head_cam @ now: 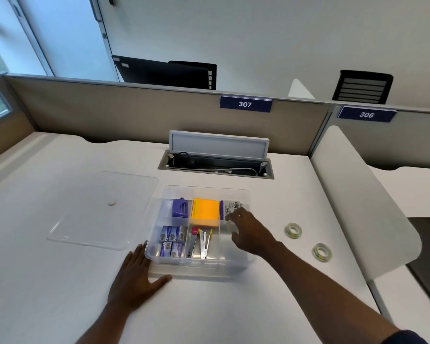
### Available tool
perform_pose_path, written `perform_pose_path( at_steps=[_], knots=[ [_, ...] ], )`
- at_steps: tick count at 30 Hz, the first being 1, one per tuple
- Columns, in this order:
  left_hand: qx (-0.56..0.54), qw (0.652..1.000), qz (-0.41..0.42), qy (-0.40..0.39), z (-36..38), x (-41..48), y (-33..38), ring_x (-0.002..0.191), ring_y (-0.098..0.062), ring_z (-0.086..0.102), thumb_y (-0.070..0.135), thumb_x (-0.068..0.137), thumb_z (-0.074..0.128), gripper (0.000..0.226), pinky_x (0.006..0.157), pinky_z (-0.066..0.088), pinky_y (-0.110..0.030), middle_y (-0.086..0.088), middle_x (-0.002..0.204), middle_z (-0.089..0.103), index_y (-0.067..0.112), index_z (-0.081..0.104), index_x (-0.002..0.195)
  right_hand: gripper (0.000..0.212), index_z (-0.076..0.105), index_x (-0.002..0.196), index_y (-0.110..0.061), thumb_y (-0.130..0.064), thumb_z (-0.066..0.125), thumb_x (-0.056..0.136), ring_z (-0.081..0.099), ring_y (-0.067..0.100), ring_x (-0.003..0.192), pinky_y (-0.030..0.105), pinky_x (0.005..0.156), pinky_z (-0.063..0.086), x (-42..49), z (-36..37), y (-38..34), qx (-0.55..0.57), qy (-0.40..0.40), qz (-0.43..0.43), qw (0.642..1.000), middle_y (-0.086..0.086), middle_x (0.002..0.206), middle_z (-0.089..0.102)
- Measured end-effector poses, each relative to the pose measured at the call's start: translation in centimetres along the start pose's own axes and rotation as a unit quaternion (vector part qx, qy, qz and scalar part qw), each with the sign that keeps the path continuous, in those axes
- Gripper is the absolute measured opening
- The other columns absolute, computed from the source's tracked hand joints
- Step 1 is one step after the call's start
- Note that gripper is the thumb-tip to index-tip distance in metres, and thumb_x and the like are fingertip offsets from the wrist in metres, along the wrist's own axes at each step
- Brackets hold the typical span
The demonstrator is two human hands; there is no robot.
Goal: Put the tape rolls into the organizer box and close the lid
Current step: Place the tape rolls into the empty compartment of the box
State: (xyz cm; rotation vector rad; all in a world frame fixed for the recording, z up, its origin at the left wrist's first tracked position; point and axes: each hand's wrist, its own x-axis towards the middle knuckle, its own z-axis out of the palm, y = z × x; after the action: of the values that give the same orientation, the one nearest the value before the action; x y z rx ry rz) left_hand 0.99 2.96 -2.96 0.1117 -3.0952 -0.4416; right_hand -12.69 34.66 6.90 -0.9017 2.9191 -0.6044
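Head camera: a person is working at a white desk (60,306) in an office cubicle, where a clear organizer box (196,268) is sitting open at the centre. The left hand (134,276) is lying flat on the desk, fingers spread wide and holding nothing, its fingertips touching the box's corner at 7 o'clock. The right hand (248,232) is reaching over the box's compartments at 3 o'clock, fingers loosely curled; a pale, see-through object (230,225) is showing just under the fingertips, but whether the hand is gripping it cannot be told.

Two tape rolls are lying on the desk outside the box, well apart from it toward 3 o'clock: the far tape roll (293,230) and the near tape roll (322,252), neither touched by a hand. The clear lid (90,214) is lying flat on the desk at 9 o'clock of the box, just beside it.

Inside the box, a purple item (180,207) is sitting at 11 o'clock, orange sticky notes (205,211) at 12 o'clock, small blue boxes (170,242) at 8 o'clock, and metal staple removers (200,242) at 6 o'clock. An open cable hatch (216,162) is sitting beyond the box at 12 o'clock.
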Motion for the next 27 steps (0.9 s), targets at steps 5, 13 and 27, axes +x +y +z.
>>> perform_pose_path(
  at_steps=[5,13,27],
  knots=[
    [0.000,1.000,-0.003,0.003,-0.1,-0.1,0.2,0.147,-0.017,0.016,0.088,0.069,0.030,0.107,0.121,0.014,-0.037,-0.003,0.158,0.025,0.020,0.021,0.150,0.043,0.047,0.127,-0.014,-0.011,0.057,0.085,0.053,0.035,0.113,0.044,0.099,0.048,-0.5,2.6,-1.1,-0.062,-0.123,0.036,0.990,0.016,0.127,0.049],
    [-0.002,1.000,-0.004,0.001,-0.1,0.0,0.2,0.147,-0.017,0.015,0.088,0.069,0.031,0.106,0.121,0.012,-0.036,-0.004,0.158,0.023,0.023,0.017,0.151,0.028,0.057,0.113,-0.007,-0.009,0.054,0.085,0.060,0.030,0.103,0.038,0.085,0.057,-0.3,2.4,-1.2,-0.062,0.041,0.008,0.997,0.014,0.115,0.060],
    [-0.013,1.000,-0.003,0.011,0.0,0.0,-0.1,0.146,-0.016,0.020,0.088,0.068,0.036,0.104,0.120,0.016,-0.036,-0.001,0.156,0.029,0.024,0.024,0.149,0.061,0.032,0.137,-0.007,-0.041,0.052,0.090,0.038,0.041,0.127,0.048,0.105,0.037,-4.0,0.0,9.4,-0.108,-0.036,0.378,0.919,0.024,0.144,0.031]
  ],
)
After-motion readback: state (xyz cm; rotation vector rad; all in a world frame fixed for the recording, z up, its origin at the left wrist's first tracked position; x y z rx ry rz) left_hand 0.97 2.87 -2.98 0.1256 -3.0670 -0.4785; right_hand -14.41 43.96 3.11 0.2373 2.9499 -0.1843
